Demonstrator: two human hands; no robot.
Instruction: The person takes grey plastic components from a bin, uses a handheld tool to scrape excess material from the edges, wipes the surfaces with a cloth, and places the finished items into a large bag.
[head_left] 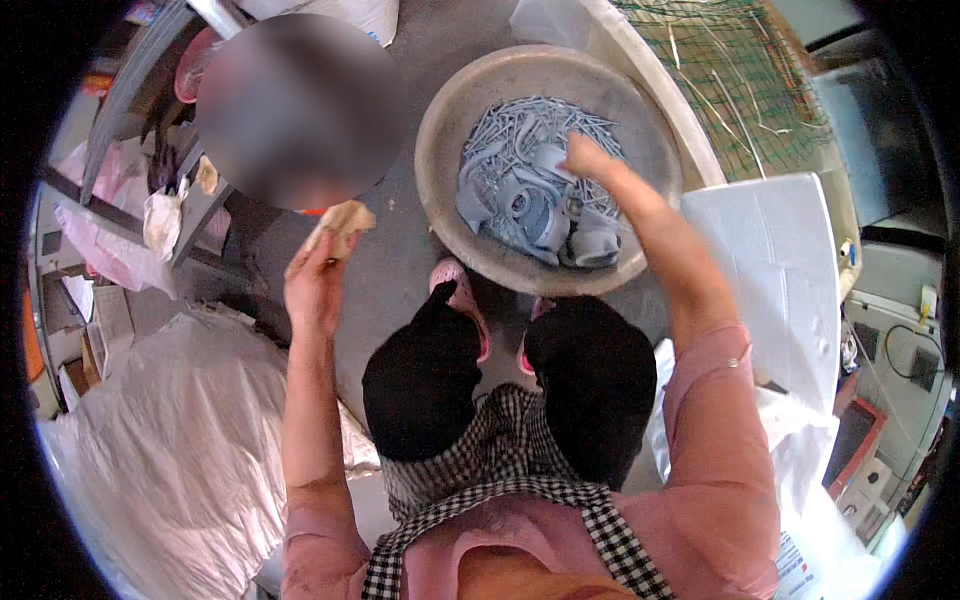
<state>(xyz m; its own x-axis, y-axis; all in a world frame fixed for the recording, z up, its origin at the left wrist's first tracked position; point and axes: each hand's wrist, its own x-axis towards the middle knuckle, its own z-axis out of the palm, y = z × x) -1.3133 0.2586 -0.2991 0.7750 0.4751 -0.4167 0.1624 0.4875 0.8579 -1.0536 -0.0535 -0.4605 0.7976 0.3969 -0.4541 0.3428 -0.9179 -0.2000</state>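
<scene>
Passage over floor (395,255) left of basin (438,170); silver sheeting (190,420) obstructs lower left.

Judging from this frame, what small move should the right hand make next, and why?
Probably close on the gray piece beside it: the right hand is down at the pile in the wide basin, while the left hand is occupied with a crumpled tan item.

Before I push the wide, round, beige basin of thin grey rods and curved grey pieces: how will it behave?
Basin likely heavy: rods and curved pieces heaped inside. Probably hard to tip, being broad. Contents may shift; they look loose.
</scene>
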